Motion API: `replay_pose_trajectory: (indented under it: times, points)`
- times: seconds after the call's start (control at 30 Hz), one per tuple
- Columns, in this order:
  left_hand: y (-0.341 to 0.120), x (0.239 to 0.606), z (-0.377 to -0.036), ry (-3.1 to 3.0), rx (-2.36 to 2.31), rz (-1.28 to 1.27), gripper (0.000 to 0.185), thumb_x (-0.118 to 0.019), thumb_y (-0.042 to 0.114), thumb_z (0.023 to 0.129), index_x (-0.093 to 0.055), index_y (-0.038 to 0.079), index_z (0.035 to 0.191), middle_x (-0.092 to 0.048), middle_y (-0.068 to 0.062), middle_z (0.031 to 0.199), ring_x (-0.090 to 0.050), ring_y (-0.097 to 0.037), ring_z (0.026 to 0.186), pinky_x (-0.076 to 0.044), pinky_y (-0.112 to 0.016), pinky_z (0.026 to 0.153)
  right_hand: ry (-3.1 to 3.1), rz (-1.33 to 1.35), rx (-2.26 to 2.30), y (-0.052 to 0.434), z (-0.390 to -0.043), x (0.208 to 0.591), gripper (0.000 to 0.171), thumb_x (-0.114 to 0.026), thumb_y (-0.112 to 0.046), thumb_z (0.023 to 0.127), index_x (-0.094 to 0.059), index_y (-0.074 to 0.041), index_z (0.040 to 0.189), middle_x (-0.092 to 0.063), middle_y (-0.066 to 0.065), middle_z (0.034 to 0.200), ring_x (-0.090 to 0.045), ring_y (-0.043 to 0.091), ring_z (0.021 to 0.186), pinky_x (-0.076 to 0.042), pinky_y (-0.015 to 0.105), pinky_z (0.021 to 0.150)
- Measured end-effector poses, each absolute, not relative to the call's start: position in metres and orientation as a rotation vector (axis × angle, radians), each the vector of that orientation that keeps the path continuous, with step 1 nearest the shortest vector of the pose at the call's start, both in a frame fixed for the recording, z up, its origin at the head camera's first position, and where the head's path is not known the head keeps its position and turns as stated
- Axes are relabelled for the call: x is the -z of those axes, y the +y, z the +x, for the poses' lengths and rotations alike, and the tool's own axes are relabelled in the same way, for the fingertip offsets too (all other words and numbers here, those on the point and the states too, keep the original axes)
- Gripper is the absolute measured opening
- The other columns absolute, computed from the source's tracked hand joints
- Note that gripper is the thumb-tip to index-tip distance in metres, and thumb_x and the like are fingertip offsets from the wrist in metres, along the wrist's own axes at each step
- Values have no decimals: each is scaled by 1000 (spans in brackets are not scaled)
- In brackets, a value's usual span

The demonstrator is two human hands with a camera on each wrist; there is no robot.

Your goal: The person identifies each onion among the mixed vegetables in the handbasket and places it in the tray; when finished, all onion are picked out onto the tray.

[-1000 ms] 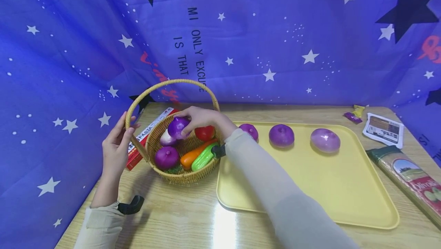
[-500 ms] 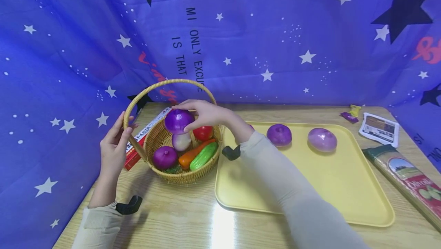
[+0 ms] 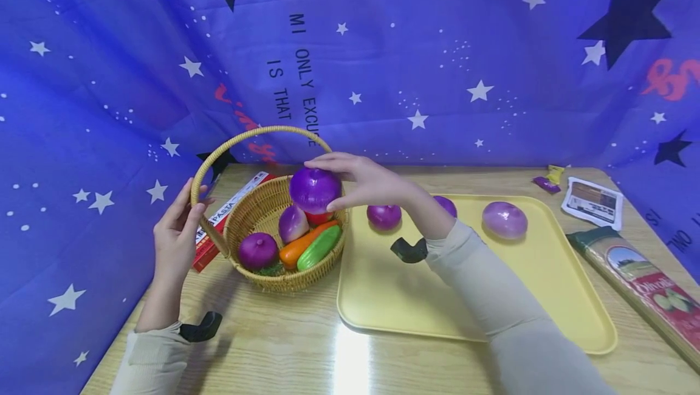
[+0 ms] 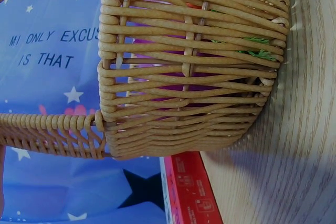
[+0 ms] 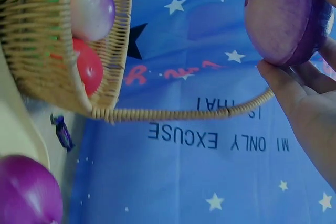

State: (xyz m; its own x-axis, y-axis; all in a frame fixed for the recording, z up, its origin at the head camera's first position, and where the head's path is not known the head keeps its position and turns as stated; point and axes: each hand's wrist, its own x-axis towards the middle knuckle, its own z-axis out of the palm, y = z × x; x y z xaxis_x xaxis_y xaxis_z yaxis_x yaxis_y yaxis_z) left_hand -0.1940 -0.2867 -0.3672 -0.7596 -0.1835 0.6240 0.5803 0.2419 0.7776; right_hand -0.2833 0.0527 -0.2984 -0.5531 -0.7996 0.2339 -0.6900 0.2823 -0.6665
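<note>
Right hand (image 3: 372, 183) pinching purple onion (image 3: 314, 190) above wicker basket (image 3: 262, 216), left hand (image 3: 176, 237) gripping basket handle (image 3: 203, 167)

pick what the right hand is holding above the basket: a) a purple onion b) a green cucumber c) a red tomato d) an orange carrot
a: the right hand pinches a purple onion above the basket rim, while the cucumber, carrot and tomato lie inside.
</note>
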Motion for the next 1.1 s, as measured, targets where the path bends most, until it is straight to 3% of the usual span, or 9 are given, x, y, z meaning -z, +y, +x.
replay_pose_trajectory:
  times: [0.17,0.57,0.9,1.1]
  points:
    - [-286,367,-192,-1921,1563,-324,44,-49,0,94,-45,2,138,-66,12,115,-67,-1,98,-48,-8,88,2420,-1362,1157,67,-276,296,74,-77,-27,79,-41,-23,144,-37,2,148,-42,21,134,-40,39,110]
    - [-288,369,-193,-1972,1523,-277,44,-51,5,95,-47,13,139,-65,13,118,-65,3,98,-48,-8,89,2514,-1301,1173,94,-276,301,78,-78,-29,77,-40,-21,144,-37,6,149,-43,27,133,-42,45,107]
    - [-286,366,-192,-1933,1548,-332,45,-50,1,95,-47,10,139,-65,13,117,-65,3,98,-48,-8,87,2523,-1230,1219,119,-268,312,77,-77,-27,78,-39,-21,145,-33,9,151,-39,31,136,-43,47,105]
    - [-286,366,-193,-1879,1614,-345,45,-51,-1,94,-48,8,138,-66,10,115,-66,1,95,-49,-8,86,2557,-1195,1217,131,-263,320,79,-78,-23,76,-40,-18,144,-33,10,151,-44,34,132,-43,49,105]
